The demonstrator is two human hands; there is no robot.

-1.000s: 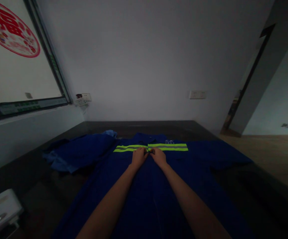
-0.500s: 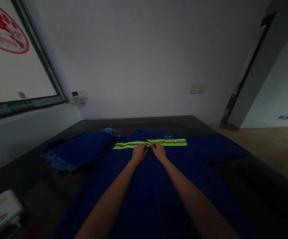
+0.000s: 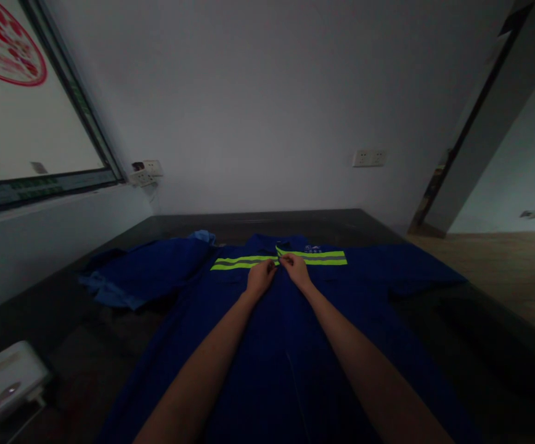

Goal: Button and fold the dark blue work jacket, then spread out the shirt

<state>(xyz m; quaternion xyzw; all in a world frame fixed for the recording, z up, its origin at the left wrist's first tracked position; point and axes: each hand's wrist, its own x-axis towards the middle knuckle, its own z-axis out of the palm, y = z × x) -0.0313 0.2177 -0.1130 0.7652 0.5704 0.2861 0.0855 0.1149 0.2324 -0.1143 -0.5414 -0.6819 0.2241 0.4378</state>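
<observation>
A blue work jacket (image 3: 267, 333) with yellow-green reflective strips lies spread front up, its collar (image 3: 279, 242) at the far end. At the front opening, level with the chest strip (image 3: 325, 257), both hands meet. My left hand (image 3: 262, 275) pinches the cloth at the left edge of the opening. Close beside it, my right hand (image 3: 294, 269) grips the right front edge, where the strip is lifted slightly. Any button or fastener between the fingers is too small to make out.
The jacket lies on a dark table (image 3: 249, 221) against a grey wall. More blue cloth (image 3: 151, 268) is bunched at the left. A white device (image 3: 8, 382) with a cable stands at the near left. Sockets (image 3: 369, 158) are on the wall.
The right front edge at the strip is raised a little more, with my right hand pinching it. Both hands stay close together at the opening. The view has tilted slightly.
</observation>
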